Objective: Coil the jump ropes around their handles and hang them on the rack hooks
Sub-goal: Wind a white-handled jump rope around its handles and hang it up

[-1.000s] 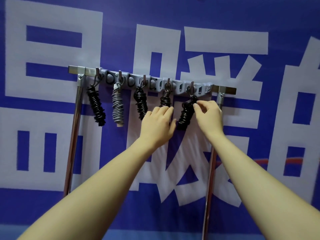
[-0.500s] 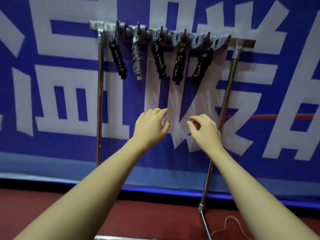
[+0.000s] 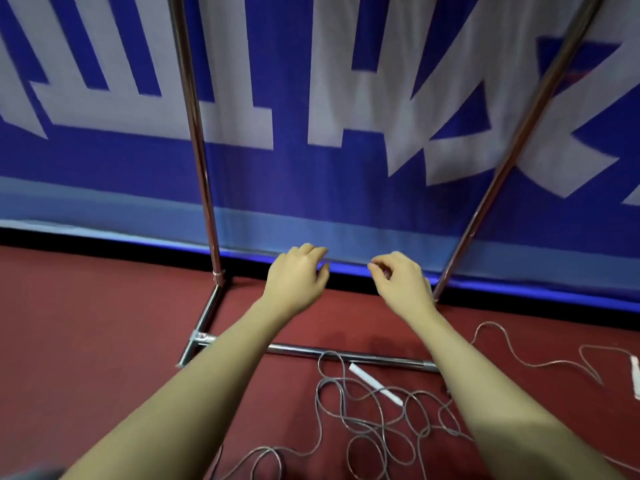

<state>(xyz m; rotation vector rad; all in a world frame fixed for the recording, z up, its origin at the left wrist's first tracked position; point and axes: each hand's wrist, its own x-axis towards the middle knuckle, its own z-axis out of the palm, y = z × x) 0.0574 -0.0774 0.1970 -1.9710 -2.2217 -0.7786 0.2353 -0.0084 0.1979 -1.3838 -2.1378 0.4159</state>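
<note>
A loose grey jump rope (image 3: pixel 367 424) lies tangled on the red floor, with one white handle (image 3: pixel 375 383) among its loops and another white handle (image 3: pixel 635 375) at the right edge. My left hand (image 3: pixel 298 278) and my right hand (image 3: pixel 401 280) hover side by side above the floor, well above the rope, fingers loosely curled and holding nothing. The rack's hooks and the hung ropes are out of view; only the rack's two chrome uprights (image 3: pixel 201 161) and its floor bar (image 3: pixel 346 355) show.
A blue banner (image 3: pixel 311 188) with large white characters hangs behind the rack, down to the floor. The rack's left foot (image 3: pixel 204 327) juts forward on the red floor (image 3: pixel 86 323). The right upright (image 3: pixel 512 154) leans across the banner.
The view has dropped from the rack's hooks to the floor. Both hands came away from the hung black rope and lowered, empty. The loose grey rope has come into sight.
</note>
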